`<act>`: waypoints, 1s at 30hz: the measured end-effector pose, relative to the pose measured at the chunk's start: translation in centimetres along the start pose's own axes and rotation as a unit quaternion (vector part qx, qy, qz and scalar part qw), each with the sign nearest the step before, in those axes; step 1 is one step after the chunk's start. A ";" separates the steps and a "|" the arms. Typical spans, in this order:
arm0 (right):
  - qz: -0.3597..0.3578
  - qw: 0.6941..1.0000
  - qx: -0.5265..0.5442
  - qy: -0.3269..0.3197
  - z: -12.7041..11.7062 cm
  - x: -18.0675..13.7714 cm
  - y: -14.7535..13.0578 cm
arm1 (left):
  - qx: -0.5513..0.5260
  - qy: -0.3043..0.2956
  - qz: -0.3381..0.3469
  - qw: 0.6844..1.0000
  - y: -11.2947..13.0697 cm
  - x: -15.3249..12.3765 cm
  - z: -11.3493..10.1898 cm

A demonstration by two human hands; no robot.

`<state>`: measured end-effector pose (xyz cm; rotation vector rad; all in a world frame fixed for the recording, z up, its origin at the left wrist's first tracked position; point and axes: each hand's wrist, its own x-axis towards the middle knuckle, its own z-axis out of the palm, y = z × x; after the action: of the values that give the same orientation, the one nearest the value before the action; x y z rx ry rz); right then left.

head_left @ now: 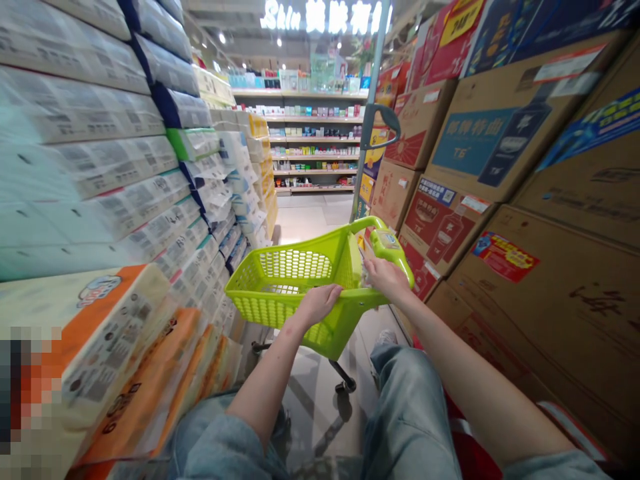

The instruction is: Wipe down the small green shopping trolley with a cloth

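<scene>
A lime-green plastic shopping cart [295, 263] stands crosswise in front of me, its perforated basket pointing left and its handle [395, 250] on the right. My left hand [320, 303] is closed over the near side rim of the basket. At the rear of the cart, just inside the handle, my right hand [385, 277] has its fingers curled on the cart. Part of its grip is hidden behind the hand. Little of the basket's inside shows; the bottom is seen only through holes and glimpses. A caster wheel [345, 385] touches the floor below.
Stacked tissue packs [90, 107] line the left side, with orange packs [145, 387] near my left leg. Cardboard cartons [465, 140] are piled on the right. A grey pole with a handle [367, 140] rises beyond the cart. Product shelves [315, 139] stand at the back.
</scene>
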<state>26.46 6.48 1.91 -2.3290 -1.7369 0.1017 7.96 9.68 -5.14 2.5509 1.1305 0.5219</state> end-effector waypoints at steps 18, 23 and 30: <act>-0.139 0.972 -0.123 -0.143 5.0 6.4 0.1 | 0.071 -0.007 -0.017 0.997 0.5 0.5 1.5; -0.075 0.985 -0.096 -0.125 5.7 8.0 -0.5 | 0.040 -0.028 -0.017 0.999 0.4 0.8 0.9; -0.021 0.995 -0.036 -0.096 6.5 10.4 -1.6 | 0.012 -0.025 -0.017 0.999 0.3 0.2 1.0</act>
<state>26.77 17.71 -3.16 -2.4010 -1.9072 0.2693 8.74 9.52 -5.91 2.5463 1.1666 0.4353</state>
